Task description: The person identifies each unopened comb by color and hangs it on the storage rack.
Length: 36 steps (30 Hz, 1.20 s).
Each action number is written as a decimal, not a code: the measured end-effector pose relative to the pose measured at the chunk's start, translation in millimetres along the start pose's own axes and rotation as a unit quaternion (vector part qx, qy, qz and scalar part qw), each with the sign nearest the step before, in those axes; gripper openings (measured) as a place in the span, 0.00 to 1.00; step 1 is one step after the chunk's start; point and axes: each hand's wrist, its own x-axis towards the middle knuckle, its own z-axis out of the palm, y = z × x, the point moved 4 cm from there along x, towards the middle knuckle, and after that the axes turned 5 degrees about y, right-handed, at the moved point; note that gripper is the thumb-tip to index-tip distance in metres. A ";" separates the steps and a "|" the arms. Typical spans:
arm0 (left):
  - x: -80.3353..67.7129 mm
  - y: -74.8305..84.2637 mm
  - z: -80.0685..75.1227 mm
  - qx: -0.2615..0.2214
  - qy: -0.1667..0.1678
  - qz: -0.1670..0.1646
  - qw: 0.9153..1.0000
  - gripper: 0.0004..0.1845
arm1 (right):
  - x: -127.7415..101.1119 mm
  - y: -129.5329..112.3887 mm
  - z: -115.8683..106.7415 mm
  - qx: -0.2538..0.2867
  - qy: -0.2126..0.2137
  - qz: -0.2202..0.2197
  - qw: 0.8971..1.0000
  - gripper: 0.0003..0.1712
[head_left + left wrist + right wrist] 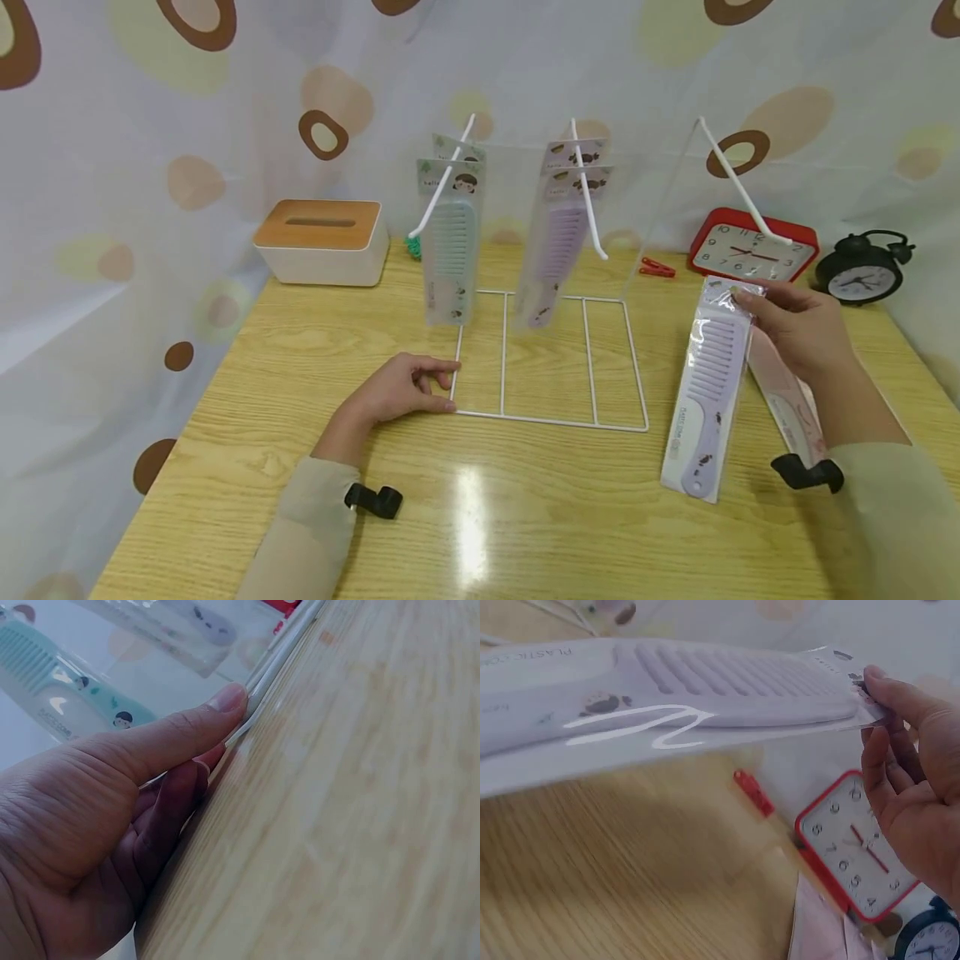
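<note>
My right hand (pixel 798 325) pinches the top corner of a clear packet holding a lilac comb (pixel 708 367), which hangs tilted above the table's right side. In the right wrist view the lilac comb (pixel 727 686) stretches leftward from the thumb and fingers. At the front left corner of a white wire display rack (pixel 551 420), my left hand (pixel 401 387) holds the base wire between thumb and fingers. Packaged mint combs (pixel 452 242) hang from the rack's left hook, and packaged lilac combs (pixel 561 242) from its middle hook. The right hook (pixel 738 183) carries nothing.
A pink packet (pixel 783 392) lies on the table, partly behind the right hand. Beyond it stand a red clock (pixel 752 250) and a black alarm clock (pixel 858 271), with a red clothespin (pixel 657 267) nearby. A tissue box (pixel 322 262) stands back left, before the patterned curtain.
</note>
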 end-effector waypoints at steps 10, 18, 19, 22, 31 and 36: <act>3.0 3.9 -2.1 0.004 -0.003 0.003 1.000 0.33 | -87.4 -79.2 49.7 0.431 -0.138 -0.182 0.873 0.16; 2.9 2.8 -2.6 -0.002 -0.005 0.001 1.000 0.34 | -139.1 -130.5 107.5 0.466 -0.237 -0.272 0.808 0.15; 2.4 2.2 -2.2 -0.003 -0.005 0.001 1.000 0.33 | -143.0 -136.7 113.9 0.463 -0.234 -0.279 0.808 0.15; 1.0 1.5 -1.1 -0.008 -0.004 0.000 1.000 0.33 | -150.8 -152.6 131.2 0.448 -0.220 -0.295 0.815 0.14; 0.9 2.0 -1.6 -0.003 -0.004 0.002 1.000 0.33 | -148.3 -175.5 161.2 0.424 -0.189 -0.288 0.838 0.17; 0.2 1.0 -1.6 -0.003 -0.008 0.002 1.000 0.34 | -141.6 -173.1 169.0 0.415 -0.186 -0.277 0.847 0.16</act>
